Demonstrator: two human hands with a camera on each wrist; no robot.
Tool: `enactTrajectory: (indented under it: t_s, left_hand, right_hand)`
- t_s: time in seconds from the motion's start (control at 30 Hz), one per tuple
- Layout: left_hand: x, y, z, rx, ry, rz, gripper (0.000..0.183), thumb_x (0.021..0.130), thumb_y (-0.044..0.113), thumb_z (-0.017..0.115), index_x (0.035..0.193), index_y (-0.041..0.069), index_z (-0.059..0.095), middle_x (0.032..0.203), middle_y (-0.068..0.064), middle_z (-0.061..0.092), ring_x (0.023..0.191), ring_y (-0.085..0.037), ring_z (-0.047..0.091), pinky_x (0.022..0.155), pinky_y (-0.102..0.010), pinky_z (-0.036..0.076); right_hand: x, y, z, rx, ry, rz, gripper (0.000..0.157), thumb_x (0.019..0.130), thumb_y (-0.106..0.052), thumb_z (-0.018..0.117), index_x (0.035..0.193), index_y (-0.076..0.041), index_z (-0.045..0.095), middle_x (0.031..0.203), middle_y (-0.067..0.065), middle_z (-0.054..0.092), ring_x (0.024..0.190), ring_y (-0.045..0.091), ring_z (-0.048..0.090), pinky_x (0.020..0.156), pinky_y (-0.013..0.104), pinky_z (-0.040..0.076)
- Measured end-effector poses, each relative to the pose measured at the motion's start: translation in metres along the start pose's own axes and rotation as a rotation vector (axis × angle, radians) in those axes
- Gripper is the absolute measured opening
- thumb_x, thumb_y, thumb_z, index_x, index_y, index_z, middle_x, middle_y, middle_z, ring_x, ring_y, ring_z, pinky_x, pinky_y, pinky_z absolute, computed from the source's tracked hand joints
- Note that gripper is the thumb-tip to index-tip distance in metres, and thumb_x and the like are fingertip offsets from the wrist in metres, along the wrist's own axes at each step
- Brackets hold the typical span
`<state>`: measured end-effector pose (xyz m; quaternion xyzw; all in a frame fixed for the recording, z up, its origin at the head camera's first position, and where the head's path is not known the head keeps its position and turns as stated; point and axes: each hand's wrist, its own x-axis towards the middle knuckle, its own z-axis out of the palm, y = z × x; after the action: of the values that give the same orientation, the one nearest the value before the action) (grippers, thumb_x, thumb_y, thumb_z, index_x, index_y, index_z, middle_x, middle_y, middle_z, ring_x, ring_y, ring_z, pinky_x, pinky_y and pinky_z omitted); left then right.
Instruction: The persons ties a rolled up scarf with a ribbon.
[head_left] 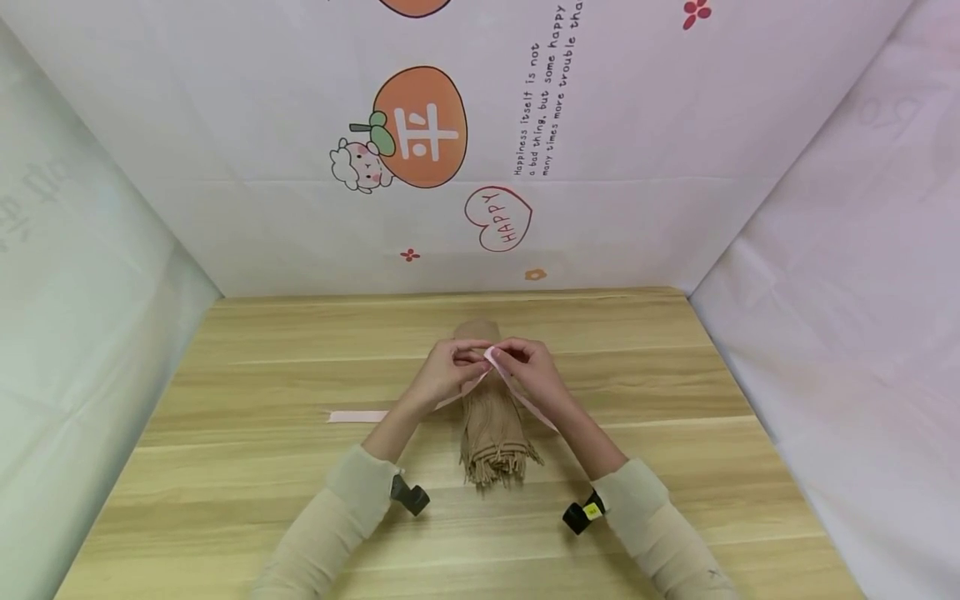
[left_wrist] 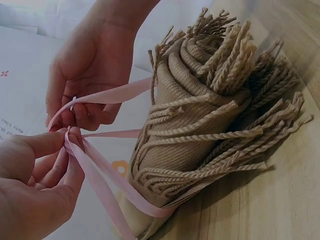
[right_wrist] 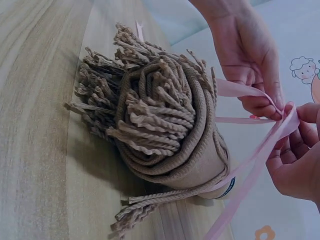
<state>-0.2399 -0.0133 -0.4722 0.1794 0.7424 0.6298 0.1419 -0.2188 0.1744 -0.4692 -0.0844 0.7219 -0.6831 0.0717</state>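
A tan scarf (head_left: pixel 492 425) with twisted fringe lies rolled up on the table, its fringed end towards me. Pink ribbon (left_wrist: pixel 120 93) passes round the roll, and its ends meet above it. My left hand (head_left: pixel 442 373) pinches the ribbon between thumb and fingers, just over the scarf. Close against it, my right hand (head_left: pixel 534 375) also pinches ribbon at the crossing. One ribbon tail (head_left: pixel 358 416) lies flat on the table to the left; another hangs down on the right. The fingers partly hide the crossing, so whether a knot is formed there cannot be told.
The wood-patterned table (head_left: pixel 247 500) ends at a printed white back sheet (head_left: pixel 637 208). White sheets (head_left: pixel 90 275) also stand along both sides. Black devices (head_left: pixel 411 497) are strapped at both wrists, near the sleeve cuffs.
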Motion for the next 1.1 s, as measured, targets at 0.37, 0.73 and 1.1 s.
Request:
enactTrajectory:
  t_s: [0.37, 0.73, 1.1]
  left_hand:
    - [0.006, -0.011, 0.007, -0.070, 0.034, 0.013, 0.026, 0.094, 0.002, 0.064, 0.118, -0.007, 0.068, 0.106, -0.021, 0.072, 0.093, -0.020, 0.071, 0.081, -0.024, 0.058]
    - [0.007, -0.012, 0.008, -0.086, 0.104, -0.049, 0.026, 0.099, 0.007, 0.058, 0.118, -0.009, 0.067, 0.109, -0.020, 0.071, 0.085, -0.006, 0.066, 0.084, -0.036, 0.059]
    - [0.003, -0.011, 0.008, -0.131, 0.063, -0.007, 0.027, 0.100, 0.009, 0.058, 0.119, -0.009, 0.067, 0.113, -0.024, 0.070, 0.088, -0.006, 0.067, 0.085, -0.036, 0.058]
  right_hand:
    - [0.000, 0.001, 0.001, 0.001, -0.001, -0.021, 0.025, 0.100, -0.014, 0.059, 0.107, 0.009, 0.068, 0.083, 0.006, 0.062, 0.068, 0.008, 0.050, 0.058, 0.018, 0.042]
    - [-0.004, 0.009, 0.000, -0.022, 0.047, 0.125, 0.022, 0.103, -0.011, 0.054, 0.100, 0.009, 0.062, 0.065, -0.006, 0.066, 0.053, 0.006, 0.058, 0.051, 0.019, 0.045]
    - [-0.008, 0.015, 0.018, -0.032, 0.104, 0.259, 0.025, 0.099, -0.010, 0.056, 0.105, 0.012, 0.066, 0.057, -0.006, 0.051, 0.050, 0.004, 0.044, 0.046, 0.017, 0.036]
